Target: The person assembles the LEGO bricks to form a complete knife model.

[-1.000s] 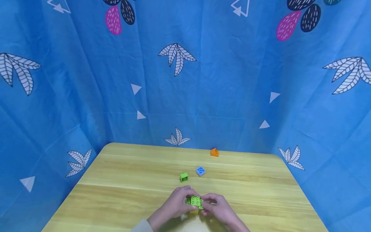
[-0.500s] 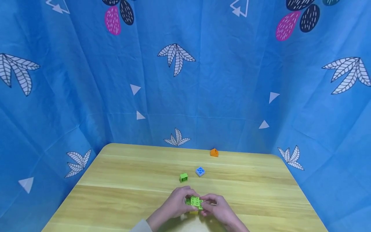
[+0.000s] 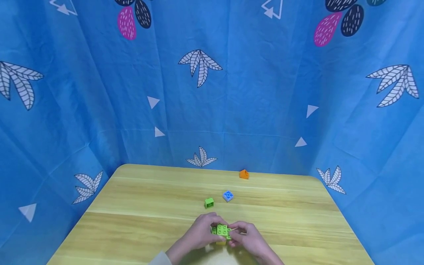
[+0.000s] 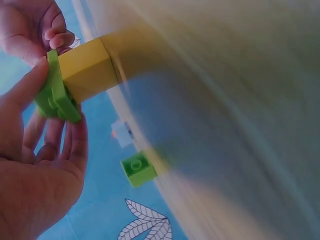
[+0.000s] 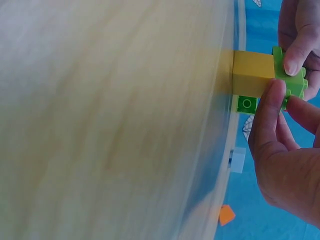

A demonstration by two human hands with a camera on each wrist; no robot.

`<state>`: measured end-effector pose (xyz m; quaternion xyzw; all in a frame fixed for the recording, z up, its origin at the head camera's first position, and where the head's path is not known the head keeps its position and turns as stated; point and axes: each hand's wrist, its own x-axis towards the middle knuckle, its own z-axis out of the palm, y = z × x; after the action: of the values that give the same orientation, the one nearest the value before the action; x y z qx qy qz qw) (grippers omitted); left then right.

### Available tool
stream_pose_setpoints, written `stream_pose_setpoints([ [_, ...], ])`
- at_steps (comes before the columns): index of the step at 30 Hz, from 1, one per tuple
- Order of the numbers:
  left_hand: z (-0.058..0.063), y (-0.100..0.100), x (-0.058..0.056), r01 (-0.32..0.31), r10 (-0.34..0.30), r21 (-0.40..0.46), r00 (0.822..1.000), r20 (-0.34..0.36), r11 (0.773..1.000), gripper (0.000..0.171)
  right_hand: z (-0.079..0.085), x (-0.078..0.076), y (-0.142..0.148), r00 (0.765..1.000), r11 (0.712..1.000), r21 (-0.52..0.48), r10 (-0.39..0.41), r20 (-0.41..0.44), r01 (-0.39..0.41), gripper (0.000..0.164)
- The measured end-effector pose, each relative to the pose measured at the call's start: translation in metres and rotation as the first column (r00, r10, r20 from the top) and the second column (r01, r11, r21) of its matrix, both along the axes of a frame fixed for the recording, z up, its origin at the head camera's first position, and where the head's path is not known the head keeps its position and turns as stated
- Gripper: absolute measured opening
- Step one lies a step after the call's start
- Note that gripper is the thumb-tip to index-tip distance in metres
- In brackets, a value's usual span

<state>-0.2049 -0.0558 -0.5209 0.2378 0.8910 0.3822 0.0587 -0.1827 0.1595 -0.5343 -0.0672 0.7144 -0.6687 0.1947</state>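
A stack of toy building bricks stands on the table between the two hands. Its base is a yellow block (image 5: 252, 73), with a thin green piece (image 4: 62, 95) and a green studded brick (image 3: 222, 229) above. My left hand (image 3: 202, 232) grips the green brick from the left, thumb on the near side and fingers on the far side. At the stack's right, my right hand (image 3: 247, 238) pinches the edge of the thin green piece between thumb and fingers. The fingers hide parts of the green pieces.
Just beyond the hands on the wooden table (image 3: 139, 213) lies a loose green brick (image 3: 209, 202). A light blue brick (image 3: 228, 195) is behind it to the right. Near the far edge sits an orange piece (image 3: 244, 174). A blue patterned curtain (image 3: 258, 110) surrounds the table's back and sides.
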Motion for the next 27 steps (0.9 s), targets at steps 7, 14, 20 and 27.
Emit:
stream_pose_setpoints([
  [7,-0.001,-0.006,-0.001,0.050,-0.050,0.034,0.999,0.000,0.998,0.048,-0.002,0.000,0.000,1.000,1.000,0.004,-0.003,0.006,0.003,0.033],
  [14,0.005,-0.024,-0.012,0.067,-0.071,0.133,0.997,0.023,0.989,0.053,-0.002,0.000,0.000,1.000,1.000,0.018,-0.005,-0.007,0.005,0.034],
  [20,0.004,-0.038,-0.031,-0.004,0.014,0.115,0.996,-0.086,0.993,0.049,-0.003,0.000,0.001,1.000,0.999,0.033,-0.006,-0.015,0.006,0.034],
  [27,-0.005,-0.046,-0.060,-0.129,0.137,0.083,0.985,-0.106,0.988,0.055,-0.002,0.000,0.001,1.000,0.999,0.034,-0.010,-0.014,0.011,0.034],
])
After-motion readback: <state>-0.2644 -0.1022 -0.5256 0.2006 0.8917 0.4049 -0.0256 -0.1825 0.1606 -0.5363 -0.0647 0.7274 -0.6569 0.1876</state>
